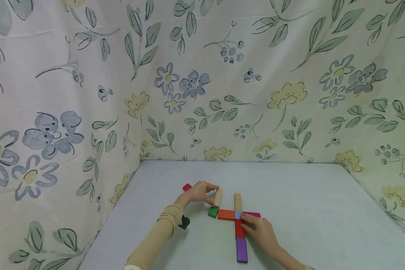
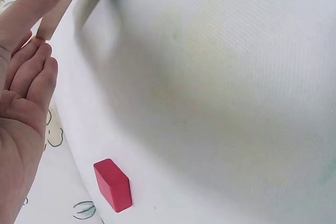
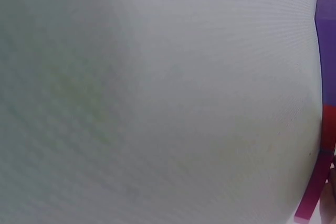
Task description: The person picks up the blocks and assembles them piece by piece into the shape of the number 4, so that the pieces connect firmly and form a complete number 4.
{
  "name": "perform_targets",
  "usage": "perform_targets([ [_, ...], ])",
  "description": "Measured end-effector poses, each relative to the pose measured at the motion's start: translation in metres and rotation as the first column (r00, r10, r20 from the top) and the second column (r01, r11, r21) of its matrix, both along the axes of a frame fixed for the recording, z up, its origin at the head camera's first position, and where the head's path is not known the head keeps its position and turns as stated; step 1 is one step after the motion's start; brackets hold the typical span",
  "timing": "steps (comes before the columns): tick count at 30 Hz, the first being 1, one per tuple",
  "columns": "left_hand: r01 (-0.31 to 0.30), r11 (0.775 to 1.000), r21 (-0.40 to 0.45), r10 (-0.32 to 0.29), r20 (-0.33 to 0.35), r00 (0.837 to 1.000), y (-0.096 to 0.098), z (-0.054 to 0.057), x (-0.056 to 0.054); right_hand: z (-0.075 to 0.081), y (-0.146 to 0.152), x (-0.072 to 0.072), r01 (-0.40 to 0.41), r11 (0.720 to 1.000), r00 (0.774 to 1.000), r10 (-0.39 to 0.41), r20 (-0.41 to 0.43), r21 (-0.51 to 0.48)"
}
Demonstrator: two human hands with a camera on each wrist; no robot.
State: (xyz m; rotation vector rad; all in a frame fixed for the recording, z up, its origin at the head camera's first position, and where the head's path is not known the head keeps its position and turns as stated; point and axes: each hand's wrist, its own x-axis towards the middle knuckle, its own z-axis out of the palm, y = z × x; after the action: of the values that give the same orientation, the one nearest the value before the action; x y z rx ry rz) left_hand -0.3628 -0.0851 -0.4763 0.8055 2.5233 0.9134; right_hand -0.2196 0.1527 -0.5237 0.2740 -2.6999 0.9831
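Observation:
My left hand (image 1: 200, 192) pinches a plain wooden block (image 1: 218, 197) between thumb and fingers, just behind a small green block (image 1: 213, 212). In the left wrist view the wooden block (image 2: 55, 22) shows at the fingertips. My right hand (image 1: 263, 233) rests its fingertips on the light blue block (image 1: 237, 215) and beside the red block (image 1: 239, 229). Around the light blue block, blocks form a cross: orange (image 1: 226, 215) to the left, magenta (image 1: 254, 214) to the right, tan (image 1: 237, 201) behind, red in front. A purple block (image 1: 242, 250) continues the line in front.
A loose pinkish-red block (image 2: 114, 187) lies apart on the white tabletop (image 1: 307, 210), behind the left hand in the head view. A dark object (image 1: 184, 222) shows by the left wrist. Floral cloth (image 1: 202, 127) hangs behind the table and along its sides.

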Motion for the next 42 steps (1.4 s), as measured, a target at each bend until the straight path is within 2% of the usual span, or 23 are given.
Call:
perform_targets([
  [14,-0.015,0.999,-0.048,0.015,-0.006,1.000,0.0028,-0.0075,-0.0016,-0.0011,0.0010,-0.0001,-0.012,1.000,1.000,0.012,-0.014,0.008],
  [27,0.011,0.996,-0.087,-0.010,0.011,1.000,0.0044,-0.0065,-0.0025,-0.0011,0.0010,-0.0008,-0.006,1.000,1.000,0.006,-0.009,-0.011],
  [42,0.052,0.993,-0.109,-0.048,0.041,0.998,0.0066,0.0003,0.0017,0.0018,0.0009,0.0009,-0.010,1.000,1.000,0.010,-0.001,0.002],
])
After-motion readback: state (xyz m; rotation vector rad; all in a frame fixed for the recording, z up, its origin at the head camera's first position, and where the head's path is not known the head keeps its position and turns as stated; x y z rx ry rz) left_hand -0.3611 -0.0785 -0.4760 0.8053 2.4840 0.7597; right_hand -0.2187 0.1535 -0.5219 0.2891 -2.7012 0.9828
